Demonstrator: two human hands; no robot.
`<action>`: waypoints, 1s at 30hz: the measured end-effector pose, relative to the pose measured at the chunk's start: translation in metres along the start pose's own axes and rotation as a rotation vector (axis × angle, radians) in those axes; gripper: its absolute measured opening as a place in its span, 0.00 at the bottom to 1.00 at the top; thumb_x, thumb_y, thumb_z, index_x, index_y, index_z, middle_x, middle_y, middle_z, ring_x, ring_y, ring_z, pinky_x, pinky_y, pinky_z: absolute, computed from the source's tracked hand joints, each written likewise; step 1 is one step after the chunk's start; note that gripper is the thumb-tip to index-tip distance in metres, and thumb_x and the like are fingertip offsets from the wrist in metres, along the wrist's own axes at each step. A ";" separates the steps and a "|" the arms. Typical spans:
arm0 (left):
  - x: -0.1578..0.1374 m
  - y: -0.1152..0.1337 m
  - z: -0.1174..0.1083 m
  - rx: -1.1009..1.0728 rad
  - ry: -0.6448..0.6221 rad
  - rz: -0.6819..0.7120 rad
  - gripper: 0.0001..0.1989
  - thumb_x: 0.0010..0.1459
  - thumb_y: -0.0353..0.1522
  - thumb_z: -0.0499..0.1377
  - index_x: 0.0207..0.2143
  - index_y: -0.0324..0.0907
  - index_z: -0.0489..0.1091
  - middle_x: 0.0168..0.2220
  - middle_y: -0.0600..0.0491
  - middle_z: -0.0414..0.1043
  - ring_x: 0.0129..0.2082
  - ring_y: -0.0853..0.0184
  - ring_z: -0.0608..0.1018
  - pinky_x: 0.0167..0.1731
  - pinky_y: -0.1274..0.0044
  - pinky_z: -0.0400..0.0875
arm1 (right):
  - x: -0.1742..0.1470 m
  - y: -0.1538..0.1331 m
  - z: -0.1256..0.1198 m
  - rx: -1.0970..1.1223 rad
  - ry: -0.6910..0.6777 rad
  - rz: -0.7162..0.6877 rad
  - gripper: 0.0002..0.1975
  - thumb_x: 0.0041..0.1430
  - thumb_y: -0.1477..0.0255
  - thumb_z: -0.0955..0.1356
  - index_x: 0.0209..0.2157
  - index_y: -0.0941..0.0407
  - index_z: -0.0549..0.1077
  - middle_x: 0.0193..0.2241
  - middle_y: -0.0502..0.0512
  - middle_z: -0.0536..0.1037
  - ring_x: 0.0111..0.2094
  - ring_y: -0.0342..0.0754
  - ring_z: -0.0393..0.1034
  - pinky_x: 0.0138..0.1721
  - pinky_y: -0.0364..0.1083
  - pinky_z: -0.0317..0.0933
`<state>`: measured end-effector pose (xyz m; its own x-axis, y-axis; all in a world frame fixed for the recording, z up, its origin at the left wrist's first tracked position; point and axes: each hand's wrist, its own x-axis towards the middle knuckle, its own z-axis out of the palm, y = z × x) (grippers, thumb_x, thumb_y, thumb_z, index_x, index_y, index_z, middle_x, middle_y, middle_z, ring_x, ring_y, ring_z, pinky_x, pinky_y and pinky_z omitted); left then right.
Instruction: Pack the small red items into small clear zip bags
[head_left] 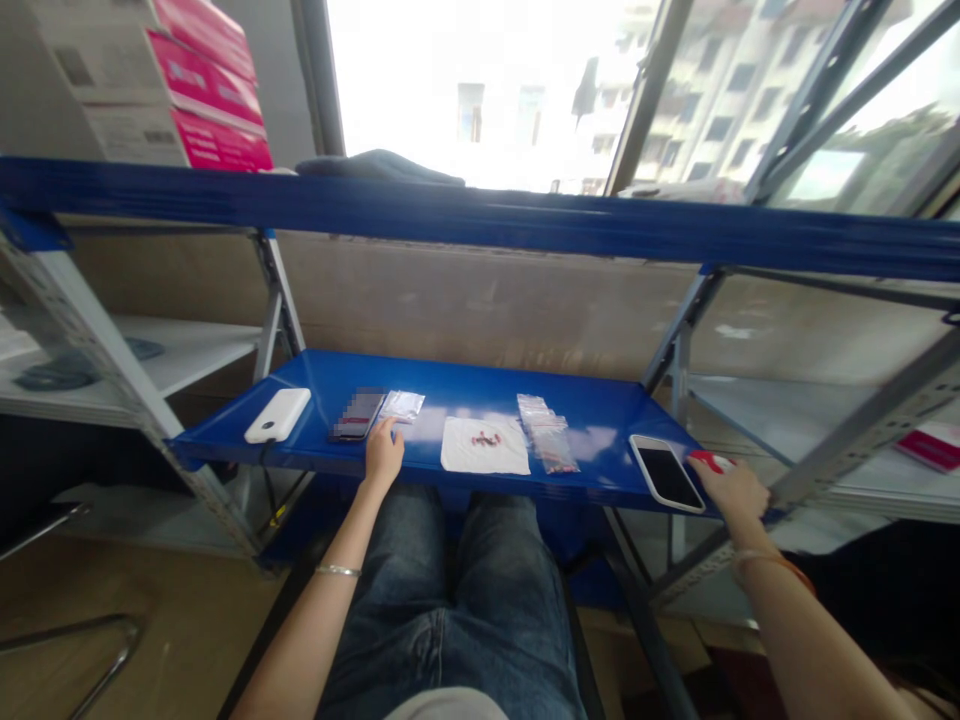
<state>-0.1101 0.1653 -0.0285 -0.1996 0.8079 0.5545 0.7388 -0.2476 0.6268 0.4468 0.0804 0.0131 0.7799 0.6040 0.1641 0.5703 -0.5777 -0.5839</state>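
Observation:
My left hand (384, 452) rests at the front of the blue shelf (480, 378), fingers stretched toward a small clear plastic bag (403, 406) and touching its near edge. Left of it lies a dark flat phone-like thing (358, 414), partly blurred out. At the shelf's right end, my right hand (739, 490) is closed on a small red-and-white object (711, 461), mostly covered by the fingers; its kind is unclear. Beside that hand lies a white-framed phone (664, 472). A white cloth (465, 445) with small red and dark pieces (486, 439) on it is in the middle.
Zip bags (551, 445) with small contents lie right of the cloth. A white power bank (279, 416) with a cable sits at the left. Metal posts (112, 340) flank the shelf. An upper blue beam (480, 215) carries pink-and-white boxes (217, 95).

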 end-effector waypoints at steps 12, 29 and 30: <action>0.010 0.003 0.012 0.240 -0.185 -0.005 0.18 0.56 0.27 0.50 0.49 0.34 0.67 0.51 0.36 0.69 0.53 0.52 0.69 0.52 0.62 0.61 | -0.023 0.003 0.008 -0.015 -0.038 0.032 0.57 0.40 0.46 0.69 0.64 0.62 0.44 0.63 0.79 0.39 0.64 0.69 0.39 0.59 0.56 0.44; 0.010 -0.004 0.010 0.152 -0.053 -0.024 0.07 0.53 0.34 0.56 0.28 0.41 0.71 0.41 0.43 0.71 0.46 0.55 0.71 0.48 0.66 0.65 | 0.003 0.011 0.021 -0.004 -0.060 0.068 0.61 0.35 0.44 0.70 0.64 0.61 0.44 0.63 0.76 0.47 0.63 0.69 0.44 0.59 0.62 0.43; 0.010 -0.004 0.010 0.148 -0.050 -0.029 0.07 0.53 0.34 0.56 0.27 0.41 0.71 0.41 0.43 0.71 0.47 0.55 0.71 0.48 0.66 0.65 | 0.003 0.011 0.021 0.002 -0.061 0.060 0.61 0.34 0.44 0.70 0.64 0.60 0.44 0.63 0.76 0.47 0.63 0.69 0.44 0.59 0.63 0.44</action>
<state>-0.1085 0.1802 -0.0310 -0.1924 0.8401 0.5072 0.8210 -0.1453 0.5522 0.4503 0.0874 -0.0099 0.7955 0.6007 0.0795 0.5222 -0.6132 -0.5927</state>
